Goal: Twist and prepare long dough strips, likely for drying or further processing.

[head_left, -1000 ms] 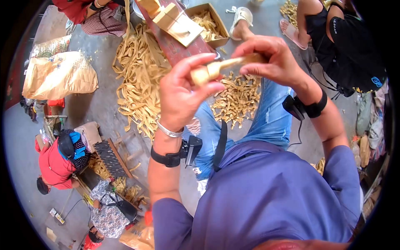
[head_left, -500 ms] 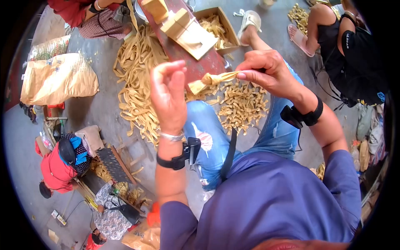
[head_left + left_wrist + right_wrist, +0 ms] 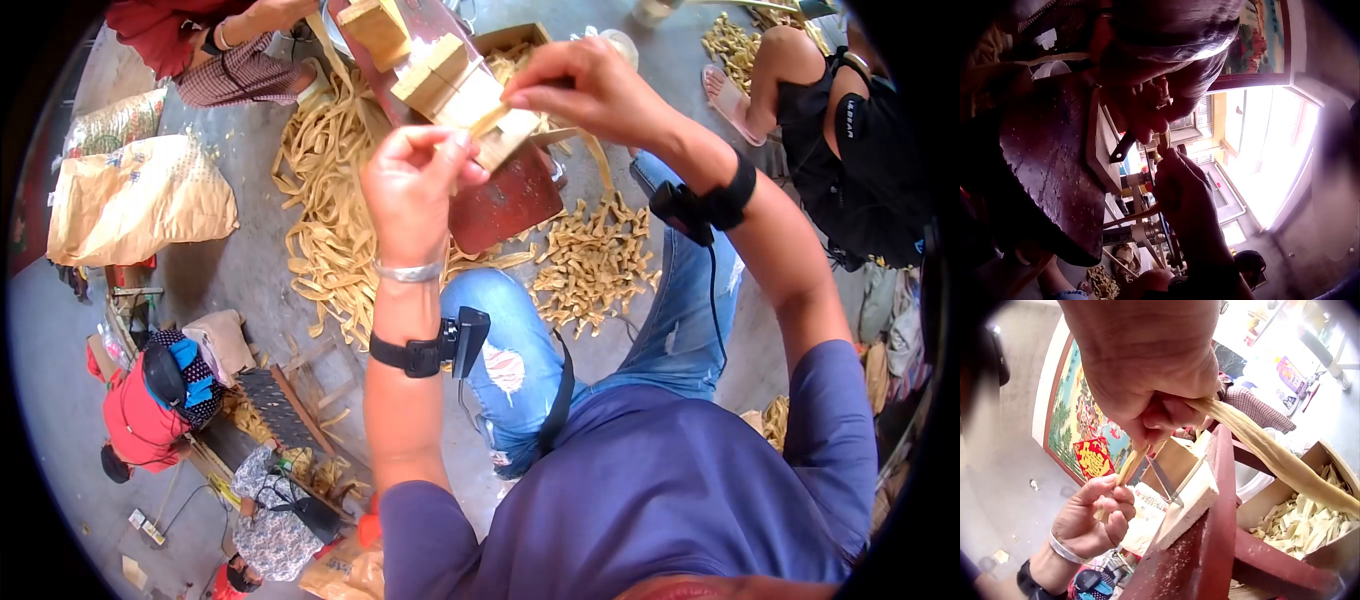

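My left hand and right hand meet above a wooden block fixed on a red bench. Between them a yellowish, pliable strip is stretched, its kind unclear. Left thumb and fingers pinch its near end. The right hand pinches it farther along, and the long rest of the strip trails from that hand over the bench side. A thin metal blade stands up from the block, close beside the stretched part. In the left wrist view both hands are dark against bright light.
A heap of long strips lies on the floor left of the bench, and a pile of short knotted pieces in front of it. Behind the bench stands a cardboard box with more pieces. Other people sit around, one in black at right.
A knotted piece was in both hands, then in the right alone with the left hand open. Now that piece is out of the hands, which have moved to the block and pinch a long strip.
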`<action>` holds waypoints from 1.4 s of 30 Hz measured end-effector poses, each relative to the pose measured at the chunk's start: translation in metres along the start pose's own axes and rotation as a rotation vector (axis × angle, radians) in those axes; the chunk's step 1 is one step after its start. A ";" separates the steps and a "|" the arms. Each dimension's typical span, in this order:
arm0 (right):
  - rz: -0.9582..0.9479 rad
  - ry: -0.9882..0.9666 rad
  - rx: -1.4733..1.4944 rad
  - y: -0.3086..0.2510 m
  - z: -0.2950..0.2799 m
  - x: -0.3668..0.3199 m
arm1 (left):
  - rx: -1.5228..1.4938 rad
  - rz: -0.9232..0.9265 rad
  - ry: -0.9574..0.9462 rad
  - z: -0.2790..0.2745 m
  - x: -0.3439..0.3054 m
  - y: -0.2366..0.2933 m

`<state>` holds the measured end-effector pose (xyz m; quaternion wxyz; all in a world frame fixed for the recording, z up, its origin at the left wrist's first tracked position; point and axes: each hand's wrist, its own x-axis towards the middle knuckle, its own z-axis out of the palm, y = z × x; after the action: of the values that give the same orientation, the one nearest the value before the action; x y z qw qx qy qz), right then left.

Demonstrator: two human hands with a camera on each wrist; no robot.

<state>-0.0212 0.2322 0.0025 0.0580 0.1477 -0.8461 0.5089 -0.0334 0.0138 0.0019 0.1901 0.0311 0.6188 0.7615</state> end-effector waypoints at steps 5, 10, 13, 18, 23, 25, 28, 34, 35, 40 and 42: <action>0.027 0.000 -0.279 0.020 0.014 0.019 | 0.067 -0.086 0.033 -0.008 0.029 -0.017; 0.324 0.167 0.225 0.030 0.001 0.002 | -0.025 -0.250 -0.001 -0.005 -0.003 -0.007; 0.226 0.217 0.687 0.006 -0.004 -0.026 | 0.160 -0.356 -0.227 0.023 -0.036 0.000; 0.105 0.125 0.933 -0.063 0.003 -0.093 | -0.010 -0.369 -0.350 0.068 -0.075 -0.013; 0.154 0.179 0.722 -0.104 -0.014 -0.158 | -0.395 -0.305 -0.154 0.102 -0.108 -0.003; 0.122 0.262 0.700 -0.124 -0.010 -0.179 | -0.312 -0.169 -0.143 0.111 -0.121 -0.001; 0.004 0.531 0.392 -0.133 -0.008 -0.192 | -0.002 -0.006 -0.321 0.123 -0.144 0.027; 0.140 0.262 0.560 -0.132 -0.037 -0.196 | 0.951 0.688 -0.236 0.137 -0.180 0.069; 0.239 0.342 0.452 -0.130 -0.026 -0.197 | 0.999 0.805 -0.202 0.136 -0.182 0.071; 0.210 0.071 0.590 -0.136 -0.035 -0.224 | 0.878 0.741 -0.161 0.136 -0.206 0.059; 0.169 0.069 0.626 -0.129 -0.033 -0.236 | 0.809 0.695 -0.203 0.141 -0.212 0.060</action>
<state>0.2408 0.2499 0.0683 -0.0040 0.0704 -0.6553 0.7520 0.1881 0.0658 0.1313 -0.0412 0.3782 0.7942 0.4737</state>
